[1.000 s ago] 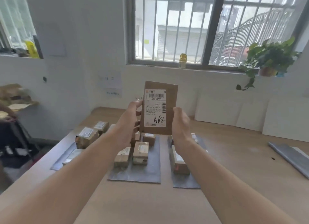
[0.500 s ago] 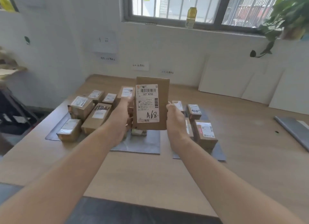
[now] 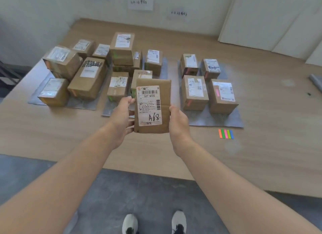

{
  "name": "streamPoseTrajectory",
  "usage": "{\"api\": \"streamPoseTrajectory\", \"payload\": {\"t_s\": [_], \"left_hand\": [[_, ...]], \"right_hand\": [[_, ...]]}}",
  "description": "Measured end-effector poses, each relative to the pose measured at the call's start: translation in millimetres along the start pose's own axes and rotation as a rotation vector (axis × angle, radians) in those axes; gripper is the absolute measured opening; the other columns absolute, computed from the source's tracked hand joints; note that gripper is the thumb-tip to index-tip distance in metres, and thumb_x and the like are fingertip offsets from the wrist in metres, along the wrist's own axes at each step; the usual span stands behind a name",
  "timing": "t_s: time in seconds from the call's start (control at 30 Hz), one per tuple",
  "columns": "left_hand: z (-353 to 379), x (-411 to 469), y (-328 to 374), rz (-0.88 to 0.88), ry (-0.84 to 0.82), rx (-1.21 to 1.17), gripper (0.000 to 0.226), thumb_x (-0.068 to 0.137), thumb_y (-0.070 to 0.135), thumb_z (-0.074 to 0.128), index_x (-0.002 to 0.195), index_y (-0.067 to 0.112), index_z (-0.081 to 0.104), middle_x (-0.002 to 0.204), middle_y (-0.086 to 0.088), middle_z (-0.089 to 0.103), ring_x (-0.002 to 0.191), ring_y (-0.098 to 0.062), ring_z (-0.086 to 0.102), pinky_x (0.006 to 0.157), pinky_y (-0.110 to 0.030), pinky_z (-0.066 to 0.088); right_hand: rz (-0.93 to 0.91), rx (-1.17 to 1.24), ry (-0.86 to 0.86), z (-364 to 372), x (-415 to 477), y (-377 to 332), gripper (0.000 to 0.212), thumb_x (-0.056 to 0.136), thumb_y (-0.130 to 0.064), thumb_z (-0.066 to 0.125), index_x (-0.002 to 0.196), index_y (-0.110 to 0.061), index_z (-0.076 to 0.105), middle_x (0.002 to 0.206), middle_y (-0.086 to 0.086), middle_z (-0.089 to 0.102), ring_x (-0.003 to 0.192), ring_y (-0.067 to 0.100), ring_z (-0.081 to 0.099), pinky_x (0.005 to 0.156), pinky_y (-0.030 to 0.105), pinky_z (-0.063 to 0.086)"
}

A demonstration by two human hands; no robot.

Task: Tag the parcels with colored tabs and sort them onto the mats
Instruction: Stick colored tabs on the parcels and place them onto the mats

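While both hands grip it, parcel (image 3: 152,106) stands upright, label facing.

The held parcel (image 3: 153,106) is brown cardboard, its white label printed with black barcodes and a black handwritten "A68". The strip of tabs (image 3: 226,133) shows bands of orange, green, pink, yellow-green and blue against the pale wood-grain table (image 3: 261,155), and the mats (image 3: 217,120) are plain grey. The right-mat parcels (image 3: 194,92) are brown with white labels and pink tabs, one middle box (image 3: 122,48) bears green marks, and the shoes (image 3: 129,221) are white.
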State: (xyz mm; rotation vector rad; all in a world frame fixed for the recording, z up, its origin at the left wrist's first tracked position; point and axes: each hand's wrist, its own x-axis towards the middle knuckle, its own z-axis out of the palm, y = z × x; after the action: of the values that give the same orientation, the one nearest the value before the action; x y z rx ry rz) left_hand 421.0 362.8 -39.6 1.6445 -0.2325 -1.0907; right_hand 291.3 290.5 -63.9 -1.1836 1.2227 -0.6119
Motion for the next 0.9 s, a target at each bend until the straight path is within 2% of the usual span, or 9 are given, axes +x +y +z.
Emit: {"api": "streamPoseTrajectory", "payload": {"t_s": [0.1, 0.2, 0.37, 0.47, 0.5, 0.63, 0.77, 0.83, 0.9], "left_hand": [[-4, 15, -23, -0.062, -0.022, 0.026, 0.038, 0.104, 0.051, 0.031, 0.130, 0.036, 0.054, 0.108, 0.001, 0.065, 0.105, -0.029, 0.067, 0.094, -0.042, 0.051], [-7, 26, -42, -0.119, -0.038, 0.046, 0.033, 0.103, 0.050, 0.032, 0.112, 0.037, 0.061, 0.098, 0.003, 0.065, 0.094, -0.027, 0.064, 0.097, -0.042, 0.049], [-10, 37, -70, -0.188, -0.034, 0.074, 0.029, 0.104, 0.048, 0.033, 0.111, 0.038, 0.060, 0.089, 0.005, 0.068, 0.082, -0.022, 0.065, 0.095, -0.043, 0.051], [-11, 40, -86, -0.209, -0.022, 0.137, 0.031, 0.104, 0.045, 0.033, 0.093, 0.036, 0.060, 0.061, 0.013, 0.069, 0.075, -0.019, 0.063, 0.088, -0.038, 0.049], [-10, 40, -91, -0.219, -0.024, 0.158, 0.032, 0.104, 0.045, 0.033, 0.090, 0.035, 0.060, 0.060, 0.014, 0.068, 0.074, -0.019, 0.062, 0.087, -0.037, 0.048], [-11, 40, -103, -0.239, -0.048, 0.200, 0.035, 0.104, 0.046, 0.033, 0.084, 0.034, 0.060, 0.079, 0.008, 0.064, 0.074, -0.018, 0.061, 0.089, -0.036, 0.048], [-14, 42, -113, -0.229, -0.063, 0.222, 0.034, 0.105, 0.045, 0.031, 0.091, 0.037, 0.061, 0.086, 0.010, 0.063, 0.075, -0.015, 0.062, 0.085, -0.032, 0.049], [-15, 44, -115, -0.220, -0.066, 0.232, 0.032, 0.106, 0.045, 0.030, 0.102, 0.038, 0.060, 0.090, 0.010, 0.063, 0.078, -0.014, 0.063, 0.081, -0.031, 0.048], [-16, 45, -117, -0.218, -0.071, 0.241, 0.032, 0.106, 0.045, 0.029, 0.101, 0.039, 0.060, 0.090, 0.010, 0.063, 0.079, -0.014, 0.062, 0.082, -0.031, 0.048]], "right_hand": [[0.070, 0.002, -0.003, 3, 8, 26, 0.037, 0.104, -0.031, 0.040, 0.092, -0.018, 0.073, 0.091, -0.006, 0.079, 0.093, 0.016, 0.071, 0.075, 0.029, 0.050], [0.118, -0.025, -0.002, 7, 12, 48, 0.038, 0.103, -0.031, 0.038, 0.090, -0.019, 0.072, 0.090, -0.007, 0.078, 0.089, 0.015, 0.069, 0.073, 0.029, 0.049], [0.155, -0.031, -0.011, 10, 14, 78, 0.037, 0.104, -0.028, 0.038, 0.083, -0.022, 0.068, 0.071, -0.015, 0.073, 0.058, -0.003, 0.061, 0.053, 0.013, 0.043], [0.210, -0.048, -0.023, 12, 11, 89, 0.037, 0.104, -0.029, 0.038, 0.079, -0.023, 0.064, 0.060, -0.019, 0.067, 0.058, 0.000, 0.057, 0.055, 0.019, 0.042], [0.222, -0.061, -0.021, 12, 11, 93, 0.037, 0.105, -0.030, 0.038, 0.078, -0.023, 0.063, 0.058, -0.020, 0.066, 0.058, 0.001, 0.055, 0.056, 0.020, 0.040], [0.257, -0.097, -0.025, 12, 8, 105, 0.037, 0.106, -0.029, 0.037, 0.080, -0.022, 0.062, 0.058, -0.018, 0.065, 0.045, -0.007, 0.051, 0.043, 0.010, 0.036], [0.248, -0.096, -0.053, 14, 7, 118, 0.034, 0.107, -0.026, 0.036, 0.113, -0.017, 0.068, 0.086, -0.017, 0.065, 0.052, -0.020, 0.053, 0.048, 0.003, 0.036], [0.235, -0.086, -0.062, 15, 7, 121, 0.037, 0.107, -0.027, 0.035, 0.122, -0.015, 0.068, 0.090, -0.019, 0.066, 0.055, -0.023, 0.053, 0.049, 0.001, 0.036], [0.230, -0.093, -0.084, 13, 7, 125, 0.038, 0.108, -0.030, 0.034, 0.126, -0.016, 0.065, 0.091, -0.022, 0.063, 0.056, -0.026, 0.051, 0.049, -0.001, 0.034]]}}
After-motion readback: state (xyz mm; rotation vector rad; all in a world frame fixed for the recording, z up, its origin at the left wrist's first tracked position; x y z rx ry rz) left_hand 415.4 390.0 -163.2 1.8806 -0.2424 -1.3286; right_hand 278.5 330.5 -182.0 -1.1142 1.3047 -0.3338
